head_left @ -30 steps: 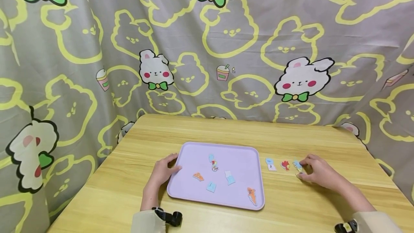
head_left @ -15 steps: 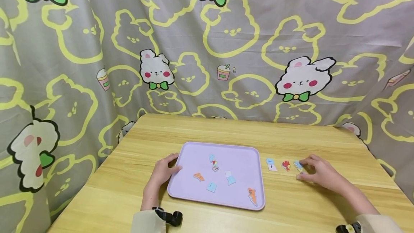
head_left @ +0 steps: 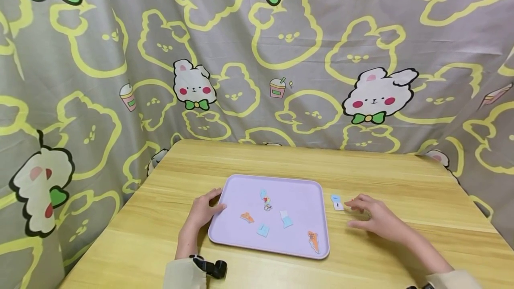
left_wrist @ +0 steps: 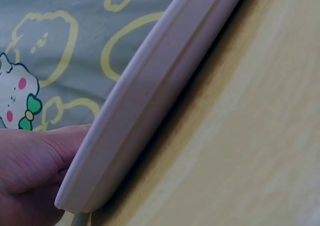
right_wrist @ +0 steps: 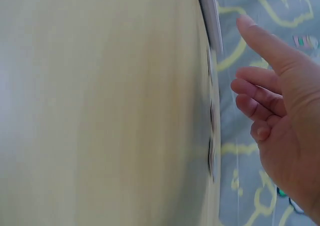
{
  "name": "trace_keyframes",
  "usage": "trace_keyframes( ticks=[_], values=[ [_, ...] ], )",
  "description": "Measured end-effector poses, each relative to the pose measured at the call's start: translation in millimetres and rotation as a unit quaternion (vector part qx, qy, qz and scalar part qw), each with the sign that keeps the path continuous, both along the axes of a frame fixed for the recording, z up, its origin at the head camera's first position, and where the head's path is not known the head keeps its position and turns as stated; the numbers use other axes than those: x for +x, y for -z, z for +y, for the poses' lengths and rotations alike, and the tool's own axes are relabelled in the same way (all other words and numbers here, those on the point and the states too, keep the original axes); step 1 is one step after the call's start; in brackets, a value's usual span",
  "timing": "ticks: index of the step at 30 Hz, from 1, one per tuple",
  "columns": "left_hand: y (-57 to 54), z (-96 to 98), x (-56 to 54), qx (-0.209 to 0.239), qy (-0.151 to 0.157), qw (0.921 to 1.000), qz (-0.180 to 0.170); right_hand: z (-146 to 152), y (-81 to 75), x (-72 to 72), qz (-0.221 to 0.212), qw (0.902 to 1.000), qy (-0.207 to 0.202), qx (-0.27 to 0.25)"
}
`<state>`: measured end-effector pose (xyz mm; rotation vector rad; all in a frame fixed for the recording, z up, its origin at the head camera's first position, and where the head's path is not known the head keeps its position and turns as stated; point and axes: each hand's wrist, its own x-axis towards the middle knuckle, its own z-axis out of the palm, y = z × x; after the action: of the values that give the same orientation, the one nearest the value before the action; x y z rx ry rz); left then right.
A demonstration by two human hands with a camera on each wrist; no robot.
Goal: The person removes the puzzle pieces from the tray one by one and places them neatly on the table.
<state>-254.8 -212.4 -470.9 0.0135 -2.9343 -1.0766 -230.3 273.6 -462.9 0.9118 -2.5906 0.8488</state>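
My left hand (head_left: pixel 202 211) holds the left edge of a pale purple tray (head_left: pixel 277 253), thumb over the rim; in the left wrist view the tray's side wall (left_wrist: pixel 135 106) hides part of the hand. My right hand (head_left: pixel 375 217) hovers over the table to the tray's right, thumb and fingers apart, holding nothing. Just left of its fingertips lies a blue-and-white puzzle piece (head_left: pixel 337 202). Other flat pieces near it are covered by the hand in the head view; the right wrist view catches thin pieces (right_wrist: pixel 211 158) edge-on.
On the tray lie an orange piece (head_left: pixel 246 217), a longer orange piece (head_left: pixel 313 241), a light blue piece (head_left: pixel 263 230), a white-and-blue piece (head_left: pixel 286 219) and a joined multicoloured strip (head_left: pixel 266 200). The wooden table (head_left: pixel 281 157) meets a patterned grey curtain (head_left: pixel 241 48) behind.
My right hand has moved left from the blue-and-yellow piece at the far right, lifting off it and now covering the red piece. The left hand and tray stay put.
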Motion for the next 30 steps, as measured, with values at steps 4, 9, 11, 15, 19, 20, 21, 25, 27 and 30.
trace_keyframes(
  ticks=[4,9,11,15,19,20,21,25,27,30],
  values=[
    [0.1,0.3,0.4,0.003,-0.001,1.0,-0.003,-16.6,0.2,3.5,-0.001,0.9997,-0.022,0.003],
    [0.1,1.2,0.9,0.006,-0.002,1.0,-0.004,-34.5,-0.8,6.8,-0.007,0.9984,-0.053,0.017],
    [0.3,1.5,1.1,0.006,-0.001,1.0,-0.003,-41.3,-1.5,8.2,-0.015,0.9976,-0.063,0.023],
    [0.6,1.9,1.5,0.008,-0.002,1.0,-0.002,-52.6,-3.3,12.1,-0.032,0.9955,-0.081,0.036],
    [-0.1,2.3,1.7,0.01,-0.003,0.9999,-0.003,-61.1,-5.3,15.8,-0.049,0.9927,-0.093,0.058],
    [-0.4,2.2,1.6,0.01,-0.003,0.9999,-0.003,-62.8,-6.0,16.5,-0.054,0.9918,-0.097,0.064],
    [-0.7,2.2,1.3,0.01,-0.003,0.9999,-0.003,-64.5,-6.5,16.9,-0.056,0.9909,-0.099,0.071],
    [-2.4,2.2,0.9,0.01,-0.003,0.9999,-0.004,-69.4,-8.1,17.7,-0.055,0.9867,-0.12,0.095],
    [-2.7,1.9,0.7,0.011,-0.002,0.9999,-0.005,-71.2,-9.0,17.7,-0.055,0.9842,-0.132,0.104],
    [-2.9,1.1,1.0,0.013,-0.002,0.9999,-0.004,-73.9,-10.8,16.9,-0.054,0.9803,-0.148,0.119]
  ],
)
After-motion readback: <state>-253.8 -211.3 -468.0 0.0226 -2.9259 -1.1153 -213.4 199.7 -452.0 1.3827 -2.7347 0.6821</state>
